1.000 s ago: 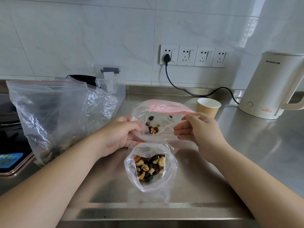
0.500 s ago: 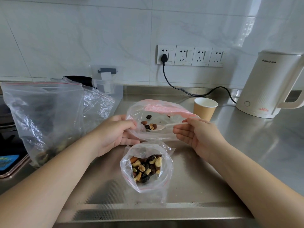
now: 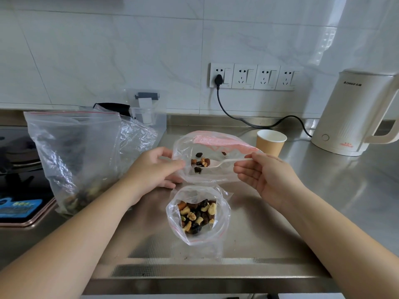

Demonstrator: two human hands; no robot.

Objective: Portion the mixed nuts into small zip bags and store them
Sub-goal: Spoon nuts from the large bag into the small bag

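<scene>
**Spoon of nuts inside the held bag**

Fingers (image 3: 248, 169) of the right hand (image 3: 269, 175) pinch the end of a white plastic spoon (image 3: 224, 162) between thumb and forefinger, while the other fingers lie loosely extended below it. The spoon reaches leftward into a clear zip bag with a pink closure strip (image 3: 213, 141), and its bowl carries a small heap of mixed nuts and raisins (image 3: 200, 162). The left hand (image 3: 155, 169) grips this bag at its left edge, thumb on top and fingers curled beneath, holding the mouth open above the steel counter (image 3: 280, 223). A few loose pieces lie inside that bag under the spoon.

Just in front of it, nearer the counter's edge, a second small clear zip bag (image 3: 222, 214) stands open on the counter, partly filled with cashews, walnuts, almonds and dark raisins. To the left, a large clear zip bag with a red seal line (image 3: 73, 152) stands upright, with a dark mix of nuts at its bottom. Behind the held bag are a brown paper cup (image 3: 269, 145) and, further right, a cream electric kettle (image 3: 352, 117), whose black cable (image 3: 237, 119) appears to run to a wall socket. A clear plastic container (image 3: 151, 108) sits against the tiled wall, behind the large bag.
</scene>
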